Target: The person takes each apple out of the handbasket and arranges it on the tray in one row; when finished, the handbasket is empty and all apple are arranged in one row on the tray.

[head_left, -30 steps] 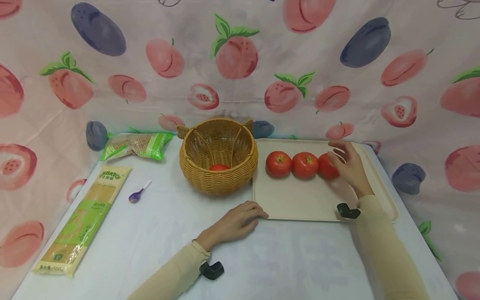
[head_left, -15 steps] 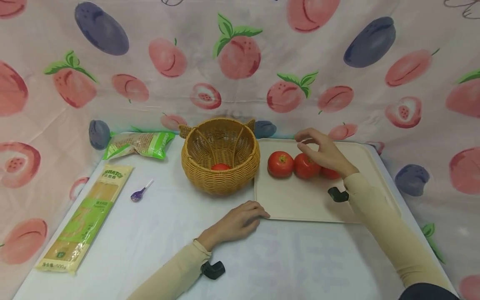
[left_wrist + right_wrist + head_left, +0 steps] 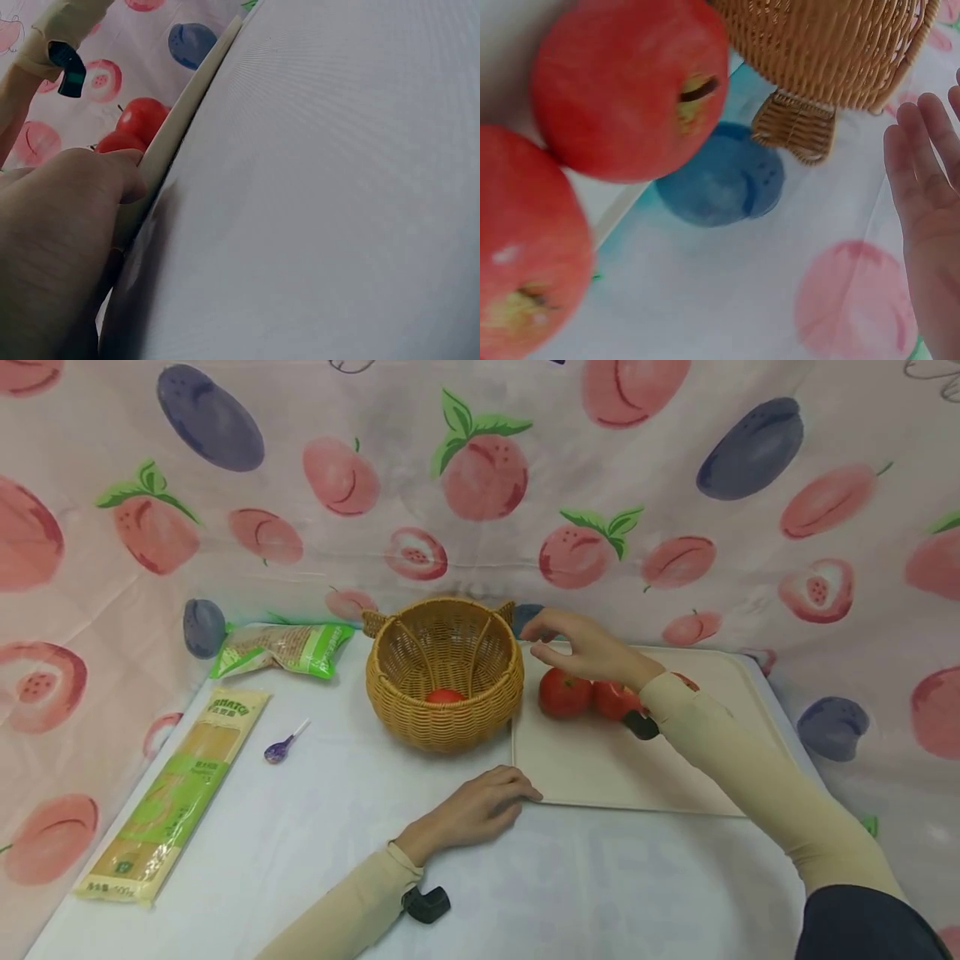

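My right hand [image 3: 581, 643] hovers over the beige tray's back left corner, fingers spread and loosely bent, holding nothing. Beneath it sits an apple [image 3: 565, 693], with a second apple [image 3: 613, 699] beside it. A third apple [image 3: 686, 682] is mostly hidden by the forearm. In the right wrist view, the palm [image 3: 934, 187] is bare, apart from two apples [image 3: 630, 82]. My left hand [image 3: 480, 806] rests its fingertips on the near left corner of the tray [image 3: 585, 768]. Left of the tray stands a wicker basket [image 3: 442, 727] with a red round thing [image 3: 445, 696] inside, partly visible.
On the left lies a long pack of spaghetti [image 3: 172, 793]. A green and clear plastic bag [image 3: 285, 647] lies at the back left, and a purple-wrapped lollipop [image 3: 279, 749] between pack and basket. Fruit-printed cloth [image 3: 337, 543] hangs behind the table.
My right hand has swept left from the rightmost apple, over the middle one, to above the leftmost one near the basket. The apples stay in place, and my left hand has not moved.
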A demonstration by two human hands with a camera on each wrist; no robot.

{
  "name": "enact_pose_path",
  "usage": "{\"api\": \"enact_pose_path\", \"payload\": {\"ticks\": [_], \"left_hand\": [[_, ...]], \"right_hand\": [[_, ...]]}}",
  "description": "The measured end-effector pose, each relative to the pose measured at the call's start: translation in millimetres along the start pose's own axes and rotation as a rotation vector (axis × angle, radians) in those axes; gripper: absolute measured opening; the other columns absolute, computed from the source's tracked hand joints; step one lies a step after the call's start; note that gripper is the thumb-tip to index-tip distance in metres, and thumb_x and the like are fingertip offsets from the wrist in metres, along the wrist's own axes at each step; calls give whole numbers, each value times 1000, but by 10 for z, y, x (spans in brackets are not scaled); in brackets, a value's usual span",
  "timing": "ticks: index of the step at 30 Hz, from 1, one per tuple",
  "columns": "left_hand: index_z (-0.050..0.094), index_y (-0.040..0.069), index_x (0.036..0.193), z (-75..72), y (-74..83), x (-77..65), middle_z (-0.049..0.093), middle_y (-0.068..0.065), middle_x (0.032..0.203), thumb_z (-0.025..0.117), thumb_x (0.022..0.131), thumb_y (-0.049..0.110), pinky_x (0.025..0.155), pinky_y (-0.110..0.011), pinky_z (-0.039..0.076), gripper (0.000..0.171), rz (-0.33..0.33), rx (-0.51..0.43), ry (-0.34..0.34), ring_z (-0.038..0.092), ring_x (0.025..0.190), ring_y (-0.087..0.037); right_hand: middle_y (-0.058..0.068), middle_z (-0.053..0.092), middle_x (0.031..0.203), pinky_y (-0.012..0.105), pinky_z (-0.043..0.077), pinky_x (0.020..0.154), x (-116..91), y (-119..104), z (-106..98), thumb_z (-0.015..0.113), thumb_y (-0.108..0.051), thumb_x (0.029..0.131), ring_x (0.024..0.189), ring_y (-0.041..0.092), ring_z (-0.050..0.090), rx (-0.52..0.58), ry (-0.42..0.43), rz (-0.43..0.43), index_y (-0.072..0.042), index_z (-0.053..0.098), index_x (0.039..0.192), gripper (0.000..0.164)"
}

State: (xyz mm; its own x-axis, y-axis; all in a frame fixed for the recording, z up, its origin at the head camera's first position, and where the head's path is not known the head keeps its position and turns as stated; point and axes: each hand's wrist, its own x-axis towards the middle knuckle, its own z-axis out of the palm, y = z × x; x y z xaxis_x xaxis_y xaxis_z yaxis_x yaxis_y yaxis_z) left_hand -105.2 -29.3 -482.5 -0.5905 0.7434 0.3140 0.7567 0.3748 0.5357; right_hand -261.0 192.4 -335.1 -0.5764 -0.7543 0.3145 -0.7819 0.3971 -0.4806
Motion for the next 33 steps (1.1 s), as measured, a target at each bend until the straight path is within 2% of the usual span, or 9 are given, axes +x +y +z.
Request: {"api": "enact_pose_path", "payload": {"ticks": [4,7,13,17,20,26,33], "left_hand": [[61,22,119,2,6,-23,57,10,114,52,94,13,95,-22,44,28,-1,2,-5,51,112,-5],[62,22,118,-12,8,-43,57,9,113,52,93,12,95,-24,45,28,0,7,0,52,111,-6],[62,21,118,-51,1,-55,57,8,113,53,93,10,95,-25,45,29,1,3,8,52,112,-6],[62,20,119,-35,-6,-31,57,8,114,52,94,10,96,-25,45,29,-1,-10,10,51,112,-6],[62,21,119,-8,-9,-14,56,9,114,52,94,11,96,-25,44,29,-7,-21,4,51,112,-5],[61,22,119,11,-6,-12,56,10,114,52,94,12,96,-25,45,28,-8,-23,2,51,112,-6],[61,22,119,29,-14,0,56,10,115,53,94,12,96,-24,45,28,-2,-36,0,51,112,-5]], "right_hand": [[7,63,109,37,50,91,157,-93,58,63,-12,89,102,19,61,-9,-35,-41,-6,60,112,23],[6,63,108,35,50,90,284,-166,138,63,-12,90,101,15,61,-3,-74,-48,-8,61,111,22],[0,64,100,29,51,71,527,-264,308,58,-16,93,79,9,57,-5,-179,-73,-13,63,105,13],[-6,64,93,24,48,67,649,-256,390,58,-22,93,74,5,56,-51,-272,-58,-15,65,98,11],[-7,65,91,24,48,66,703,-248,411,61,-24,92,72,6,57,-51,-351,-26,-15,65,97,11],[-1,66,97,26,51,74,821,-296,436,65,-23,89,83,9,61,-25,-544,38,-19,61,100,13],[9,61,116,30,52,86,942,-351,490,67,-26,88,98,17,64,-1,-721,158,-16,57,114,30]]}}
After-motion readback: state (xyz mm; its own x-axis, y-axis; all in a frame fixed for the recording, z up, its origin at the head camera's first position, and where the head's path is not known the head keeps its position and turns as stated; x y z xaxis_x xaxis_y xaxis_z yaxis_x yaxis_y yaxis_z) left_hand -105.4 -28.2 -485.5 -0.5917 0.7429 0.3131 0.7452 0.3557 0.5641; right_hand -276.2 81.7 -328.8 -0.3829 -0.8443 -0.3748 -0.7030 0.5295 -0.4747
